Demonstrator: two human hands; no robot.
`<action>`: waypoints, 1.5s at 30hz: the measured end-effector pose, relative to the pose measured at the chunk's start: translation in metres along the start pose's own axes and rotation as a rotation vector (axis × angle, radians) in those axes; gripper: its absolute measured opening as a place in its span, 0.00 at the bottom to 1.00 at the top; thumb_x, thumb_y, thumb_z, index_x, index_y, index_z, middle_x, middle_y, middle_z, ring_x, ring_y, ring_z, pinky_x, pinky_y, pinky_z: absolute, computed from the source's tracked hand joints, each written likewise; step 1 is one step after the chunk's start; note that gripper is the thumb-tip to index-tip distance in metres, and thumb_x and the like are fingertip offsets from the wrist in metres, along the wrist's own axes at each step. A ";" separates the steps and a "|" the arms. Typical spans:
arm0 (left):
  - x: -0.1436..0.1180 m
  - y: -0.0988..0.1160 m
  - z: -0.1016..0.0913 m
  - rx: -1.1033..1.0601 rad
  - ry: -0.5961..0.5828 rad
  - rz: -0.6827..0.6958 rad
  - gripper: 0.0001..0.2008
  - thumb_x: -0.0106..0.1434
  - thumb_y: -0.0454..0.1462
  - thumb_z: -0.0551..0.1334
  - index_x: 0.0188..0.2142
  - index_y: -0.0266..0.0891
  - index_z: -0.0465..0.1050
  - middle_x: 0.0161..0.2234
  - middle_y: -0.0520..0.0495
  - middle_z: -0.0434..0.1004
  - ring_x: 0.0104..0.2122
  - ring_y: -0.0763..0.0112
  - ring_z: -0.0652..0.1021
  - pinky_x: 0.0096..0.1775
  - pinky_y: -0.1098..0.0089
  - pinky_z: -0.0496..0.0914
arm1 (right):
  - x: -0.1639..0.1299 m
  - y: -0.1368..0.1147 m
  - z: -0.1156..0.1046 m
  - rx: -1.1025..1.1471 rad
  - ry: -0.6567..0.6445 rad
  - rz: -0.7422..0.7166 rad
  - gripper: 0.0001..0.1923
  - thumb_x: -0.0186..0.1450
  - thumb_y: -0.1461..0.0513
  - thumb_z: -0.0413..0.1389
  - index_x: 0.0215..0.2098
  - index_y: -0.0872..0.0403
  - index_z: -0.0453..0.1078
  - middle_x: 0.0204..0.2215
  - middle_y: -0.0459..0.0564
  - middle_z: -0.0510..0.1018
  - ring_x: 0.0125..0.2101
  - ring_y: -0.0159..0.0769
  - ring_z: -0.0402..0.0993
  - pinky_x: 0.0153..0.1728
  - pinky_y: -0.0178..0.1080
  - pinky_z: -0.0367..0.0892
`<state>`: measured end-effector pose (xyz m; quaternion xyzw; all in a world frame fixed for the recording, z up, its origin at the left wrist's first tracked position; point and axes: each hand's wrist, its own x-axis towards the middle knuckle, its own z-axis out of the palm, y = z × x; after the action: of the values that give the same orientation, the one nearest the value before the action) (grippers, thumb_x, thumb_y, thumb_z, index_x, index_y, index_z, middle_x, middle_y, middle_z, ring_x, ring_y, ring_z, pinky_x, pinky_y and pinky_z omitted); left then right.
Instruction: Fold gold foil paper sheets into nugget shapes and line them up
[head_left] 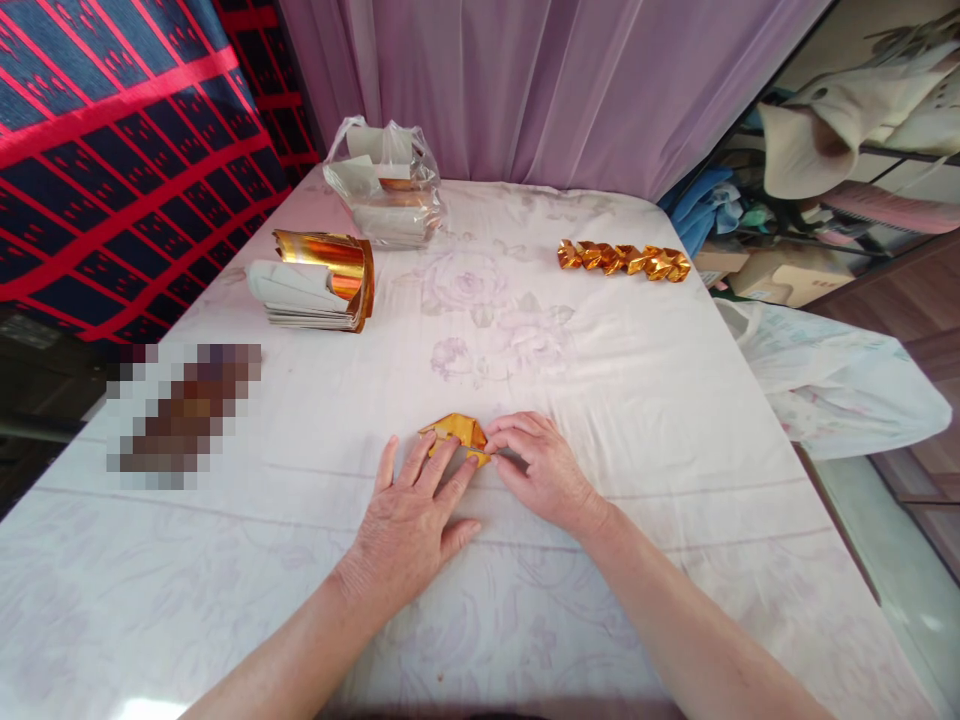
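A small folded piece of gold foil paper (459, 428) lies on the tablecloth in front of me, its outline roughly a trapezoid. My left hand (411, 515) rests palm down with fingers spread, the fingertips pressing on the paper's near part and hiding some of it. At the paper's right corner, my right hand (546, 472) has its thumb and fingertips drawn together in a pinch on the edge. Whether another fold lies under the fingers is hidden.
A stack of gold and white paper sheets (311, 290) stands back left, with a clear plastic bag of papers (390, 200) behind it. Several folded gold pieces (622, 260) form a row at back right. A blurred patch (187, 415) covers something at left. Purple curtain (525, 90) hangs behind.
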<state>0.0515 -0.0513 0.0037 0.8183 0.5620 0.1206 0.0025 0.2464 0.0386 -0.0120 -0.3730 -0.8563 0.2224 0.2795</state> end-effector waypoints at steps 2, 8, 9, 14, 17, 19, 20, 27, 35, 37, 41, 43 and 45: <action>0.000 0.000 0.000 -0.001 -0.008 -0.004 0.29 0.64 0.54 0.59 0.60 0.46 0.68 0.61 0.42 0.68 0.61 0.50 0.65 0.64 0.44 0.49 | -0.001 0.000 0.000 0.003 -0.009 -0.001 0.10 0.61 0.70 0.54 0.36 0.50 0.72 0.41 0.49 0.79 0.43 0.41 0.72 0.46 0.47 0.64; 0.001 0.000 -0.001 -0.009 -0.010 -0.010 0.29 0.64 0.54 0.60 0.60 0.46 0.67 0.61 0.42 0.68 0.62 0.50 0.64 0.64 0.43 0.49 | 0.001 -0.005 0.003 -0.020 0.041 0.048 0.06 0.63 0.68 0.56 0.34 0.50 0.72 0.40 0.48 0.79 0.42 0.40 0.73 0.46 0.46 0.64; 0.001 0.000 -0.001 -0.010 -0.010 -0.011 0.28 0.64 0.53 0.60 0.60 0.46 0.68 0.61 0.42 0.68 0.62 0.50 0.64 0.64 0.43 0.49 | 0.002 -0.006 0.004 -0.023 0.043 0.055 0.07 0.62 0.69 0.56 0.34 0.50 0.72 0.40 0.48 0.79 0.42 0.40 0.73 0.46 0.45 0.63; 0.001 0.000 -0.001 -0.006 -0.010 -0.012 0.28 0.64 0.53 0.60 0.60 0.46 0.68 0.61 0.42 0.68 0.61 0.50 0.65 0.64 0.43 0.49 | 0.002 -0.008 0.004 -0.016 0.034 0.076 0.09 0.61 0.70 0.56 0.34 0.50 0.72 0.39 0.47 0.79 0.42 0.40 0.72 0.44 0.45 0.62; 0.001 0.000 -0.001 -0.003 -0.011 -0.012 0.28 0.63 0.54 0.60 0.59 0.47 0.69 0.61 0.42 0.68 0.61 0.50 0.65 0.64 0.42 0.49 | 0.002 -0.008 0.003 -0.012 0.018 0.078 0.12 0.60 0.72 0.54 0.35 0.50 0.72 0.40 0.47 0.79 0.43 0.41 0.72 0.44 0.45 0.62; 0.002 0.000 -0.001 -0.003 -0.017 -0.014 0.28 0.63 0.53 0.60 0.59 0.47 0.69 0.61 0.42 0.68 0.61 0.50 0.65 0.64 0.42 0.49 | 0.002 -0.009 0.002 -0.012 0.006 0.080 0.12 0.60 0.72 0.53 0.36 0.50 0.72 0.41 0.48 0.79 0.43 0.41 0.72 0.44 0.45 0.62; 0.002 0.000 -0.001 -0.004 -0.020 -0.015 0.28 0.63 0.53 0.61 0.59 0.47 0.69 0.61 0.42 0.68 0.61 0.50 0.65 0.64 0.42 0.49 | 0.002 -0.010 0.002 -0.014 0.005 0.083 0.11 0.61 0.71 0.53 0.36 0.50 0.72 0.41 0.48 0.79 0.43 0.41 0.71 0.44 0.45 0.62; 0.002 0.001 -0.001 -0.006 -0.015 -0.025 0.28 0.63 0.53 0.61 0.60 0.46 0.68 0.61 0.43 0.68 0.61 0.50 0.65 0.64 0.42 0.48 | 0.003 -0.011 0.007 -0.060 0.021 0.124 0.06 0.63 0.67 0.57 0.33 0.49 0.73 0.40 0.48 0.78 0.43 0.41 0.72 0.44 0.46 0.62; 0.004 0.000 -0.002 -0.013 -0.027 -0.037 0.28 0.63 0.53 0.61 0.59 0.46 0.69 0.60 0.43 0.69 0.60 0.51 0.66 0.64 0.43 0.46 | 0.002 -0.012 0.007 -0.059 0.031 0.095 0.07 0.62 0.68 0.56 0.35 0.50 0.73 0.41 0.49 0.78 0.43 0.41 0.71 0.44 0.46 0.62; 0.005 0.000 -0.002 -0.010 -0.031 -0.041 0.28 0.63 0.53 0.61 0.59 0.47 0.68 0.60 0.44 0.69 0.60 0.51 0.66 0.64 0.42 0.46 | 0.001 -0.011 0.007 -0.058 0.023 0.088 0.07 0.62 0.67 0.56 0.36 0.50 0.73 0.41 0.49 0.78 0.43 0.42 0.71 0.44 0.46 0.62; 0.006 0.001 -0.002 0.011 -0.028 -0.039 0.29 0.63 0.54 0.60 0.59 0.47 0.68 0.59 0.44 0.69 0.59 0.51 0.66 0.64 0.42 0.47 | 0.000 -0.010 0.007 -0.067 0.015 0.081 0.07 0.62 0.67 0.57 0.37 0.50 0.73 0.42 0.49 0.78 0.44 0.42 0.71 0.45 0.46 0.63; 0.006 0.001 -0.001 0.016 -0.030 -0.042 0.29 0.63 0.54 0.60 0.59 0.47 0.68 0.60 0.44 0.68 0.59 0.50 0.66 0.64 0.42 0.47 | 0.000 -0.009 0.008 -0.073 0.020 0.083 0.07 0.62 0.67 0.57 0.37 0.50 0.73 0.42 0.49 0.78 0.44 0.42 0.71 0.45 0.46 0.63; 0.006 0.001 -0.001 0.014 -0.031 -0.047 0.29 0.63 0.54 0.60 0.59 0.46 0.68 0.60 0.44 0.68 0.59 0.51 0.66 0.64 0.42 0.47 | 0.000 -0.010 0.008 -0.073 0.027 0.086 0.07 0.62 0.67 0.57 0.37 0.50 0.73 0.41 0.49 0.78 0.44 0.42 0.71 0.44 0.46 0.63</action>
<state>0.0546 -0.0467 0.0061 0.8066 0.5818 0.1039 0.0084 0.2361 0.0313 -0.0125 -0.4223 -0.8432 0.1979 0.2673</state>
